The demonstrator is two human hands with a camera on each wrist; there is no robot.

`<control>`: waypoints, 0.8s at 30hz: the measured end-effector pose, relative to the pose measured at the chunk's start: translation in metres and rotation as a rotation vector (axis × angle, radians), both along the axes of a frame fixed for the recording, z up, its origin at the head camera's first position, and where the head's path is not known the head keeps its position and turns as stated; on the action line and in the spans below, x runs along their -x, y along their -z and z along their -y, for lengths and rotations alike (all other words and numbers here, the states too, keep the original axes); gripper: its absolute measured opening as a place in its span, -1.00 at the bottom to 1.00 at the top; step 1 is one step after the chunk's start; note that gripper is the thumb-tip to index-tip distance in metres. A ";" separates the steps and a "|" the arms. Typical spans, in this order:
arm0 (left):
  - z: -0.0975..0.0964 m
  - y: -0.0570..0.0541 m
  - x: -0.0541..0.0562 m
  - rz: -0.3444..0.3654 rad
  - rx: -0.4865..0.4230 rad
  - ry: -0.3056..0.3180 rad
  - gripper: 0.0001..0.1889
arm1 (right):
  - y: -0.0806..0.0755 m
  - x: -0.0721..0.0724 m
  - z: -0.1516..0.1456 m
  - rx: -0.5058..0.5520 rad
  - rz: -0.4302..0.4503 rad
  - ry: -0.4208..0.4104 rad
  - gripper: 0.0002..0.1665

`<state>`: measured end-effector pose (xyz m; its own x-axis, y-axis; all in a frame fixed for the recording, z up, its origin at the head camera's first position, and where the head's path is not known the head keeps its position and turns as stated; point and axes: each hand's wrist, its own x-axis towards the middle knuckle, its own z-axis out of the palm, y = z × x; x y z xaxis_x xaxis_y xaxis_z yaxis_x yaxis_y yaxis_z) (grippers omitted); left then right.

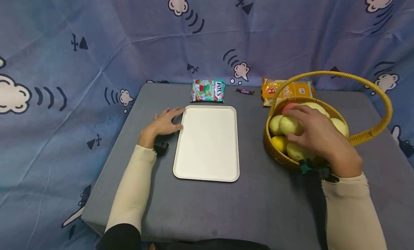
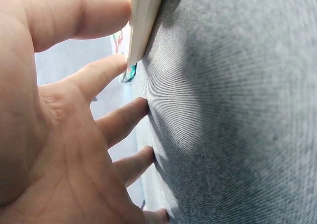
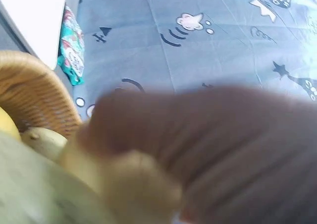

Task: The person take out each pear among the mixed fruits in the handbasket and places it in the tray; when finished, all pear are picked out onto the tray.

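My left hand point(image 1: 163, 125) touches the left rim of a white rectangular tray point(image 1: 207, 144), thumb and index finger at its edge. The left wrist view shows the other fingers spread and touching the grey cloth. My right hand point(image 1: 318, 131) reaches into a yellow wicker basket point(image 1: 275, 154), and its thumb and fingers grip a pale green fruit point(image 1: 290, 125). Around it lie a yellow lemon-like fruit point(image 1: 279, 144), a reddish fruit point(image 1: 290, 106) and several pale green fruits. The right wrist view blurs the hand and the held fruit, so its exact kind is unclear.
Behind the tray lies a red and green FOX'S candy bag point(image 1: 207, 91). A small purple wrapped candy point(image 1: 245, 91) is right of it. An orange packet point(image 1: 286, 90) sits behind the basket, whose tall handle point(image 1: 385, 102) arches to the right. A patterned blue cloth hangs behind.
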<state>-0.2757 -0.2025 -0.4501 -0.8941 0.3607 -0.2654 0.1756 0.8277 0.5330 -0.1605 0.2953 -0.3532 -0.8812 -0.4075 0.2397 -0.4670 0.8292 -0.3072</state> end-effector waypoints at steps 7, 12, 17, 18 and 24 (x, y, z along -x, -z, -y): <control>-0.003 -0.003 0.000 0.009 0.005 0.004 -0.16 | -0.017 -0.013 0.008 0.145 -0.181 -0.030 -0.11; -0.003 -0.004 0.000 0.014 -0.002 0.002 -0.16 | -0.028 -0.010 0.034 0.299 -0.149 -0.057 -0.11; -0.001 -0.003 0.001 0.023 0.005 0.005 -0.16 | -0.028 0.009 0.070 0.447 -0.106 -0.155 -0.16; -0.001 -0.002 0.001 0.025 0.004 0.004 -0.16 | -0.026 0.014 0.078 0.477 -0.086 -0.169 -0.18; 0.001 -0.002 0.002 0.024 0.003 -0.005 -0.17 | -0.013 0.047 0.126 0.605 0.044 -0.192 -0.26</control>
<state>-0.2778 -0.2030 -0.4483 -0.8893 0.3558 -0.2875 0.1593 0.8301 0.5344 -0.2070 0.1694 -0.3404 -0.8200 -0.3633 0.4423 -0.5665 0.4053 -0.7175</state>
